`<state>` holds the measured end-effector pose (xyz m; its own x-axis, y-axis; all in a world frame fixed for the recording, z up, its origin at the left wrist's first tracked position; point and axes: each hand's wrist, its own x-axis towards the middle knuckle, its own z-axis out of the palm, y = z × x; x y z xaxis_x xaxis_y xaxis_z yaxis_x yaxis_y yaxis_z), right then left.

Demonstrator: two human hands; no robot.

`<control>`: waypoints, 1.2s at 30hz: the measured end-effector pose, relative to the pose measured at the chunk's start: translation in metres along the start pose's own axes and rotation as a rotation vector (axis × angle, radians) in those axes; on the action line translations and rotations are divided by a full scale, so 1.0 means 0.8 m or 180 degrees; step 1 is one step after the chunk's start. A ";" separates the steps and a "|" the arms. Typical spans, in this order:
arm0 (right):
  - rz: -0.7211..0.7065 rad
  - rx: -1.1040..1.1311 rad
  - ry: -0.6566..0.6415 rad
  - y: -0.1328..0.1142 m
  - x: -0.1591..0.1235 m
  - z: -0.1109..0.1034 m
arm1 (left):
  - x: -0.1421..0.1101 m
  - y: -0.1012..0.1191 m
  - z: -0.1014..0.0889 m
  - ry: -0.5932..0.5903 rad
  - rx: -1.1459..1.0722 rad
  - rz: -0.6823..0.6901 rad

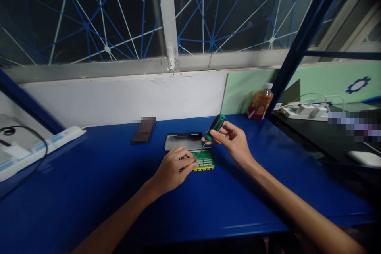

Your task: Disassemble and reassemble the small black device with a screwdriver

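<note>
My right hand [235,139] grips a screwdriver [216,126] by its green and black handle, with the shaft slanting down to the left. My left hand [175,165] has thumb and forefinger pinched together at the shaft's lower end; what lies between them is too small to make out. Beneath the fingers lies a flat green piece [206,159] with rows of pale rectangles and a yellow front edge, its left part hidden by my left hand. Just behind it sits a shallow black-rimmed tray [183,141] with a grey inside.
Everything rests on a blue table [178,214]. A dark flat object [144,130], partly blurred, lies toward the back left. White power strips lie at left [44,149] and right [309,112]. A drink bottle [260,102] stands at the back right, beside a blue post [293,53].
</note>
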<state>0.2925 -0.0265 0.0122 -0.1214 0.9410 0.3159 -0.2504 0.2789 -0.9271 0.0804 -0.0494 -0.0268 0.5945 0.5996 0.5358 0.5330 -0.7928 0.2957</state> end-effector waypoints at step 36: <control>-0.0725 -0.1541 -0.0204 0.000 0.017 0.026 | 0.007 -0.005 -0.011 0.0134 -0.0848 -0.0519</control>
<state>0.2706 -0.0177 0.0207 -0.1777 0.8371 0.5175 0.1924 0.5452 -0.8159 0.0762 -0.0439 -0.0179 0.4858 0.7206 0.4948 0.4395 -0.6906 0.5744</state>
